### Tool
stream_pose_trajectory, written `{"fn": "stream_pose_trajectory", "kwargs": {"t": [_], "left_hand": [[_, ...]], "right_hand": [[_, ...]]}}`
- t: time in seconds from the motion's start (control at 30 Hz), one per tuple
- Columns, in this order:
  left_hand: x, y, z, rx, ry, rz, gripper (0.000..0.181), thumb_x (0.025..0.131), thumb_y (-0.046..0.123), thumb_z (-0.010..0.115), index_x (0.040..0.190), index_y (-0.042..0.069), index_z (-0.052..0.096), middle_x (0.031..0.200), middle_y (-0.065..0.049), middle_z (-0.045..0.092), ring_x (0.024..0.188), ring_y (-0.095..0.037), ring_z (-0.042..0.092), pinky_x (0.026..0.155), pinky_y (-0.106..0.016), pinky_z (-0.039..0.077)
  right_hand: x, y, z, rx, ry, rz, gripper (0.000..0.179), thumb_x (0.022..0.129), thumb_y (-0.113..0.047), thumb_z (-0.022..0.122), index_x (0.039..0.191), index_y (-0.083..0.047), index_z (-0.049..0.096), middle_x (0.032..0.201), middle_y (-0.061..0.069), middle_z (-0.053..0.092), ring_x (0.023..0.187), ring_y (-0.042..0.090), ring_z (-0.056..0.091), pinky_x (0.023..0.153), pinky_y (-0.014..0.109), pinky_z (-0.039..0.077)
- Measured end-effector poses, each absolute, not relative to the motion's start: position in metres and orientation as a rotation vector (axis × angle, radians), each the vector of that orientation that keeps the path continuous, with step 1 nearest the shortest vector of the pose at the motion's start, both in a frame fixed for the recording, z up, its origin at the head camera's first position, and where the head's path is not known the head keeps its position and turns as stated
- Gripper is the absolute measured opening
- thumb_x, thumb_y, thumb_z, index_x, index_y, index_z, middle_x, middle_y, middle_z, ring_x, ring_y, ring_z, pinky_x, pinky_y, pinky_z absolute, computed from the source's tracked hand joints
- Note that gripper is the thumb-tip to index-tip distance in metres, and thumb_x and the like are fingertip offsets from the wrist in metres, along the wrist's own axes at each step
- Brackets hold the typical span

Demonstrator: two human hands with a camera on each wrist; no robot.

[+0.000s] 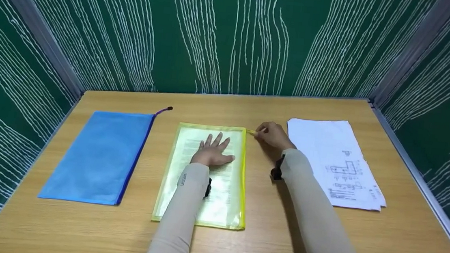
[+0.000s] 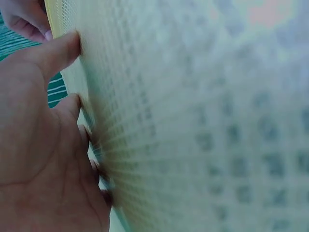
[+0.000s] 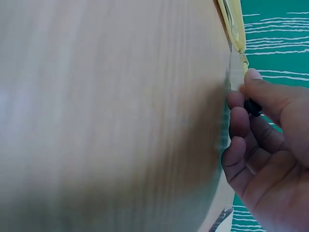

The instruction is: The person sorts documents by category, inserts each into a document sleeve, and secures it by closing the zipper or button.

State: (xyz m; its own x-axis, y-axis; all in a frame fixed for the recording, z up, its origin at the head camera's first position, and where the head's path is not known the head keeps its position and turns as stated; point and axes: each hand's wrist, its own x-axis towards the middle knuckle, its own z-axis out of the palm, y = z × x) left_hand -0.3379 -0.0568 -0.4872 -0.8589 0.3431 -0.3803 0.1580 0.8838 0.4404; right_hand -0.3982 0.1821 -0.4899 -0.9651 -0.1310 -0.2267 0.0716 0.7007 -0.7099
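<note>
A translucent yellow zip pouch (image 1: 218,207) with printed paper inside lies flat in the middle of the table. My left hand (image 1: 212,154) rests on its upper half, fingers spread and straight. In the left wrist view the fingertips of the left hand (image 2: 53,130) touch the pouch's mesh surface. At the pouch's top right corner my right hand (image 1: 274,135) pinches the yellow zipper pull (image 1: 251,132). The right wrist view shows the thumb and index finger of the right hand (image 3: 270,125) on this pull, whose dark end (image 3: 253,107) sticks out between the fingers.
To the left lies a blue zip pouch (image 1: 96,158) with a purple zipper edge and a dark-tipped pull (image 1: 169,108). A stack of white papers (image 1: 320,151) with printed drawings lies at the right, beside the right forearm. Green panels (image 1: 232,41) with white lines stand around the table (image 1: 263,244).
</note>
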Motion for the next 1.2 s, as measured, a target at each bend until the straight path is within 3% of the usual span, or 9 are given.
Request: {"fn": "stream_pose_trajectory", "kwargs": {"t": [0.3, 0.97, 1.2], "left_hand": [[-0.341, -0.054, -0.485, 0.358, 2.57, 0.608, 0.075, 0.095, 0.056, 0.044, 0.155, 0.03, 0.009, 0.163, 0.002, -0.01, 0.148, -0.027, -0.019, 0.118, -0.051, -0.012], [-0.35, -0.052, -0.5, 0.281, 2.618, 0.596, 0.075, 0.093, 0.063, 0.04, 0.154, 0.037, 0.005, 0.162, 0.011, -0.012, 0.147, -0.023, -0.022, 0.117, -0.051, -0.015], [-0.345, -0.05, -0.495, 0.256, 2.645, 0.635, 0.075, 0.094, 0.06, 0.04, 0.155, 0.033, 0.008, 0.163, 0.008, -0.008, 0.148, -0.024, -0.019, 0.117, -0.051, -0.014]], "right_hand": [[-0.392, 0.19, -0.494, -0.188, 2.758, -1.116, 0.022, 0.096, -0.021, 0.059, 0.107, -0.006, 0.069, 0.099, 0.011, 0.066, 0.083, 0.02, 0.056, 0.072, 0.03, 0.047], [-0.382, 0.185, -0.492, -0.127, 2.669, -1.104, 0.021, 0.096, -0.019, 0.058, 0.112, -0.012, 0.07, 0.103, 0.008, 0.065, 0.087, 0.02, 0.055, 0.073, 0.028, 0.049], [-0.376, 0.186, -0.491, -0.157, 2.684, -1.081, 0.021, 0.095, -0.017, 0.058, 0.11, -0.012, 0.071, 0.103, 0.008, 0.067, 0.084, 0.018, 0.056, 0.071, 0.027, 0.047]]}}
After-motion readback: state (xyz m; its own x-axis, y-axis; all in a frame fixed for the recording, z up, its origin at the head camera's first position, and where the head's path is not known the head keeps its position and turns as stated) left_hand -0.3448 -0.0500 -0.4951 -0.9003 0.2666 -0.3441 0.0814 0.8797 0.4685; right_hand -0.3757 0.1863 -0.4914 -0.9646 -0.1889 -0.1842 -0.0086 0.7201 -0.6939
